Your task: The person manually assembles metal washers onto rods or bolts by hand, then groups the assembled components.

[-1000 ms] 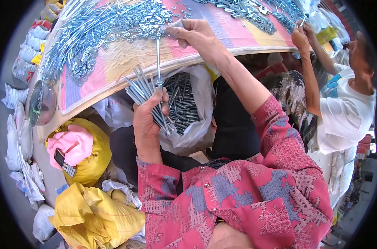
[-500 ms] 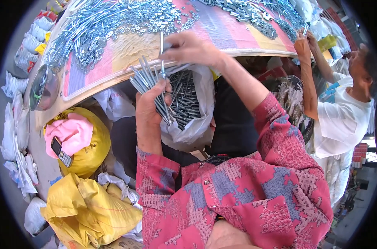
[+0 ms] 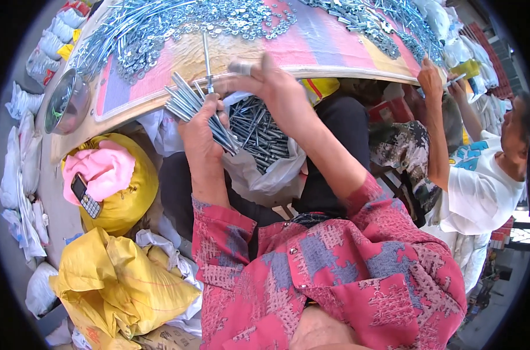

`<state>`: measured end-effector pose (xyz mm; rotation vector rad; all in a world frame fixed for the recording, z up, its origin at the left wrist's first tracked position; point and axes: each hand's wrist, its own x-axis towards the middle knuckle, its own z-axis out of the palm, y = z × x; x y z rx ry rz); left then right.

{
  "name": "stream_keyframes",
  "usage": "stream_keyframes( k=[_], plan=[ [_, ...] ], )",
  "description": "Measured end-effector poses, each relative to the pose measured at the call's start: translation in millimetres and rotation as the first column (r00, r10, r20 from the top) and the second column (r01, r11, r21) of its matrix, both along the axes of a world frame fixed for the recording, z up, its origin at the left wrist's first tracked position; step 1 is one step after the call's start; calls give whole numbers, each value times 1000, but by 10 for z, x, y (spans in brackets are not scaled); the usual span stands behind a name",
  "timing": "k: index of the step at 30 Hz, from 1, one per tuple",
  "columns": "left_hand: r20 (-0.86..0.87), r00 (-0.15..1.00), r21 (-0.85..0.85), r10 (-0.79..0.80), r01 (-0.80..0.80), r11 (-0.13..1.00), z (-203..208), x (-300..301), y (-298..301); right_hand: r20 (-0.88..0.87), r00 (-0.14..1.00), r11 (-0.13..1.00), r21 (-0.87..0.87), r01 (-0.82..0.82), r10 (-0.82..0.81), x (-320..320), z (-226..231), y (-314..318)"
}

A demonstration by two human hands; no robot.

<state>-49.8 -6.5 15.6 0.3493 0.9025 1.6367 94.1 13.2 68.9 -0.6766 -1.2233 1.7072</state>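
My left hand [image 3: 203, 137] is closed round a bundle of long silvery metal rods [image 3: 186, 108]. One threaded rod [image 3: 207, 58] stands upright out of that grip, with a washer or nut partway along it. To its right hovers my right hand [image 3: 279, 96], a grey wrap on one finger; its fingers are smeared by motion, so whether they hold anything cannot be made out. Below both hands, a white plastic bag [image 3: 268, 182] between my knees holds many metal bolts [image 3: 256, 125].
Heaps of rods [image 3: 110, 44] and washers [image 3: 218, 23] cover the far side of the table [image 3: 320, 49]. A clear bowl [image 3: 66, 105] stands at its left. Yellow sacks [image 3: 122, 280] lie left, one under a pink cloth [image 3: 104, 166] and phone [image 3: 86, 195]. A co-worker [image 3: 480, 186] sits right.
My right hand has moved down and right, away from the upright rod. My left hand with its bundle has shifted slightly left. The view has shifted a little.
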Motion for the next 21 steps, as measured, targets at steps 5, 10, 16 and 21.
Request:
stream_keyframes(
  k=[5, 10, 16, 21],
  plan=[
    [0, 998, -1, -69, 69, 998, 9, 23, -55, 112, 960, 967, 56, 250, -255, -86, 56, 111],
    [131, 991, 95, -28, 16, 995, -54, -3, -64, 287, 956, 930, 363, -53, -58, -139, 231, -370],
    [105, 988, 49, -111, 107, 993, 0, 75, -114, 138, 976, 974, 173, 145, -170, -67, 30, 112],
    [90, 987, 116, -136, 126, 985, 54, 176, -146, 86, 994, 998, -16, -67, 68, -115, -225, 424]
  ],
)
